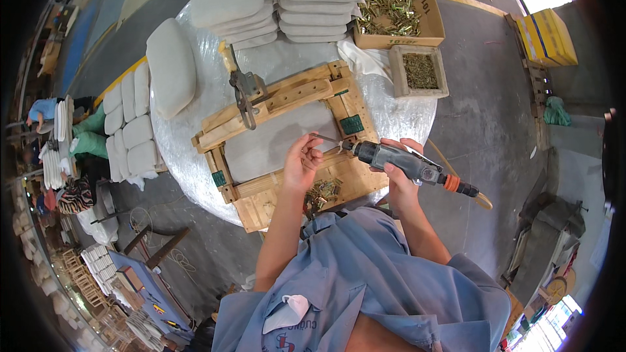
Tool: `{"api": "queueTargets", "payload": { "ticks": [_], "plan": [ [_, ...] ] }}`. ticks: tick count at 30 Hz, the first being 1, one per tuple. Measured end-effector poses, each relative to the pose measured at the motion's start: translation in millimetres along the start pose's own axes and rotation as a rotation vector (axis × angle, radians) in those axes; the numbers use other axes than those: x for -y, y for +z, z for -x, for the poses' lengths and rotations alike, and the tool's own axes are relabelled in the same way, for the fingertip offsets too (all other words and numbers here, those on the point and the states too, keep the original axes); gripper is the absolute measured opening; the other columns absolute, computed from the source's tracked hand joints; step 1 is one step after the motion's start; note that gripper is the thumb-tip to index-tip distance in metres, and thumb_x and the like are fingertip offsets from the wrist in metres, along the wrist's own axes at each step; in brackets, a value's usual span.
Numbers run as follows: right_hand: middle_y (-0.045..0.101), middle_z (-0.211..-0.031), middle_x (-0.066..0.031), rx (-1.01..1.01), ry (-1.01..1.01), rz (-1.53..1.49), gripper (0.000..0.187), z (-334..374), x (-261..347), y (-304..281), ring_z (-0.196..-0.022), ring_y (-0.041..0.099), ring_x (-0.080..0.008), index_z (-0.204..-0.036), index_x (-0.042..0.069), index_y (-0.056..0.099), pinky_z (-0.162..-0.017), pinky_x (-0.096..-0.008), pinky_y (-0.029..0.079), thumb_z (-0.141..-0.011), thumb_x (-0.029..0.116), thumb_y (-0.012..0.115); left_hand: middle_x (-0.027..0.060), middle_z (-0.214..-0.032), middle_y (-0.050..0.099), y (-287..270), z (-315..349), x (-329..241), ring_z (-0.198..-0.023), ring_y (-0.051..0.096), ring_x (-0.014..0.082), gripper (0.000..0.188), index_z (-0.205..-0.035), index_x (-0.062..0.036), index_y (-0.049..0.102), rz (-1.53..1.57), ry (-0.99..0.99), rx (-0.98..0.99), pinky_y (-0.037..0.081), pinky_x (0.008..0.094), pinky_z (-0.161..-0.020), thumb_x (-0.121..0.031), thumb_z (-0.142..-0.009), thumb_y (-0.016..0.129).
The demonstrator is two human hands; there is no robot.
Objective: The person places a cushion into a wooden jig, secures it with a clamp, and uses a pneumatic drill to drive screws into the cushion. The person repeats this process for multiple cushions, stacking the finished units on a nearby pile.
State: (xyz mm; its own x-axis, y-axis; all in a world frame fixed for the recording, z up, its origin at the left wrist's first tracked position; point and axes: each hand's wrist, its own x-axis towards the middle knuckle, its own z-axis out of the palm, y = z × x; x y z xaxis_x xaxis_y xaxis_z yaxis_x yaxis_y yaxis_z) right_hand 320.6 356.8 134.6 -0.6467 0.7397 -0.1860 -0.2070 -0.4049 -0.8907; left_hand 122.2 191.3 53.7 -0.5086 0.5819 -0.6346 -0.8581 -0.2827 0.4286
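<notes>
My right hand [399, 179] grips the drill [405, 160], right of centre in the frame, its bit [330, 139] pointing left. My left hand [301, 161], at the centre, has its fingers curled in at the bit's tip; I cannot tell whether they pinch a fastener there. I judge I'm readying the bit, before any driving. The next move seems to call for a lined-up tip and a steady wrist.

The pad [261, 148] lies just left of and beyond my left hand, inside the wooden jig [277, 109], mid-frame on the desk [175, 146]. Loose fasteners [326, 189] sit below the drill's nose, nearer my body.
</notes>
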Motion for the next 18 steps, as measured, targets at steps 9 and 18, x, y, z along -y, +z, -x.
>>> {"api": "queueTargets", "payload": {
  "ticks": [9, 18],
  "plan": [
    [0.063, -0.143, -0.0242, 0.027, 0.024, 0.008, 0.073, 0, -2, 1, -0.123, 0.070, -0.0334, -0.150, 0.012, 0.041, -0.090, -0.0454, 0.067, -0.090, 0.013, 0.082, 0.0074, -0.096, 0.077, -12, -4, -5, -0.072, 0.071, 0.0128, 0.028, -0.116, -0.0042, 0.072, -0.143, -0.004, -0.002, 0.060, 0.0271, -0.066, -0.031, -0.110, 0.067],
    [0.069, -0.134, -0.0185, -0.020, -0.021, 0.084, 0.068, -12, -1, 2, -0.121, 0.070, -0.0279, -0.143, 0.005, 0.051, -0.104, -0.0416, 0.059, -0.085, 0.001, 0.087, 0.0045, -0.091, 0.075, -24, -7, 11, -0.066, 0.064, 0.0104, 0.029, -0.116, -0.0062, 0.072, -0.181, -0.121, -0.082, 0.048, 0.0249, -0.056, -0.034, -0.110, 0.067]
  ]
}}
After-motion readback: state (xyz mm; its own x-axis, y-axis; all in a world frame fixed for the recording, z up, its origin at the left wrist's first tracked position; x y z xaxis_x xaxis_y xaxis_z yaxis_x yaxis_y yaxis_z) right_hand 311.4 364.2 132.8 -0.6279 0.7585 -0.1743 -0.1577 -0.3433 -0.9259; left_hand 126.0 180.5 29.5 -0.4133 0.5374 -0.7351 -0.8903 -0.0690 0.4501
